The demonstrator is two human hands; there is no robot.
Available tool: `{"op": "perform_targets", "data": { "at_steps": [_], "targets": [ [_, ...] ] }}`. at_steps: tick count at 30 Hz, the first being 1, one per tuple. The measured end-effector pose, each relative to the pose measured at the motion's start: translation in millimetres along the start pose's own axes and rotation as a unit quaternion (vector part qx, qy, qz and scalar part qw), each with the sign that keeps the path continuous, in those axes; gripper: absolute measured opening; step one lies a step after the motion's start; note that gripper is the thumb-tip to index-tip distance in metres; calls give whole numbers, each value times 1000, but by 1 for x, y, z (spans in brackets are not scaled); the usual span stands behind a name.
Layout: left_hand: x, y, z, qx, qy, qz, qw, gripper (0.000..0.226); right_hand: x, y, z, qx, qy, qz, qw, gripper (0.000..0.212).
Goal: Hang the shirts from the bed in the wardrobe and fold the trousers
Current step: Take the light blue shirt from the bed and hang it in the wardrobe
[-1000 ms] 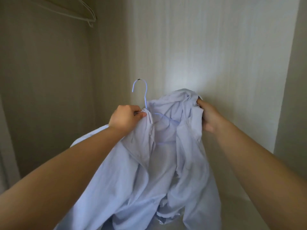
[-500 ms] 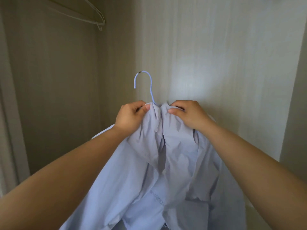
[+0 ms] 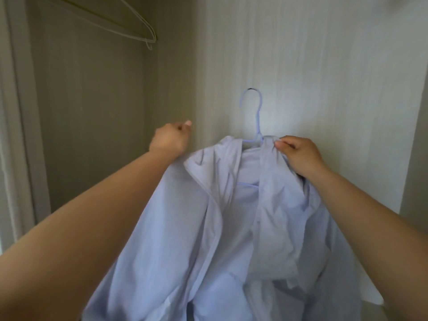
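Shirt, pale blue, is draped on a blue wire hanger and held up inside the wardrobe, in front of its pale back panel.

Right hand: the fingers are curled and pinch the collar fabric just right of the hanger neck. The hanger hook rises above and slightly left of these fingertips.

Left hand: the fingers are curled into a loose fist and blurred. The shoulder edge of the garment meets the heel of this hand, but whether the fingers grip fabric cannot be determined.

The open front hangs below and between both sets of fingers. The hanger's lower bar shows in the neck opening, below and left of the right fingertips.

Pale wire hangers hang well above and left of the left fingers.
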State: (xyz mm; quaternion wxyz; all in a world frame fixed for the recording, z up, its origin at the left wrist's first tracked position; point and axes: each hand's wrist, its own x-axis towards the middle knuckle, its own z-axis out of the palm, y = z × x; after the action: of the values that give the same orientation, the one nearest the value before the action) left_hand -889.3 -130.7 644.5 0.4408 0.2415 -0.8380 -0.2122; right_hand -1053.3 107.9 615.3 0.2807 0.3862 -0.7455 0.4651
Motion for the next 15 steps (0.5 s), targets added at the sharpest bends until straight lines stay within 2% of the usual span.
{"op": "perform_targets", "data": {
  "at_steps": [2, 3, 5, 7, 8, 9, 11, 13, 15],
  "targets": [
    [-6, -11, -2, 25, 111, 47, 992, 44, 2, 14, -7, -8, 48, 51, 998, 26],
    [-11, -17, 1, 9, 133, 76, 988, 44, 3, 19, -10, -6, 70, 74, 995, 27],
    [-22, -31, 12, -52, 84, 78, 992, 59, 4, 25, -17, 7, 107, 113, 988, 28],
    [-32, -43, 22, -81, -18, 18, 996, 87, 6, 28, -22, 32, 135, 139, 980, 28],
    [-34, -48, 25, -55, -66, -11, 996, 96, 6, 28, -24, 46, 145, 149, 977, 28],
    [-36, -53, 29, -16, -104, -30, 994, 96, 7, 28, -26, 59, 153, 156, 974, 28],
    [-36, -56, 37, 33, -144, -42, 988, 71, 7, 27, -31, 88, 164, 167, 968, 29],
    [-34, -50, 42, -23, -128, -54, 990, 51, 8, 29, -39, 109, 168, 167, 965, 30],
    [-25, -39, 35, -119, -77, -90, 986, 53, 8, 31, -49, 103, 169, 160, 967, 29]
  ]
}}
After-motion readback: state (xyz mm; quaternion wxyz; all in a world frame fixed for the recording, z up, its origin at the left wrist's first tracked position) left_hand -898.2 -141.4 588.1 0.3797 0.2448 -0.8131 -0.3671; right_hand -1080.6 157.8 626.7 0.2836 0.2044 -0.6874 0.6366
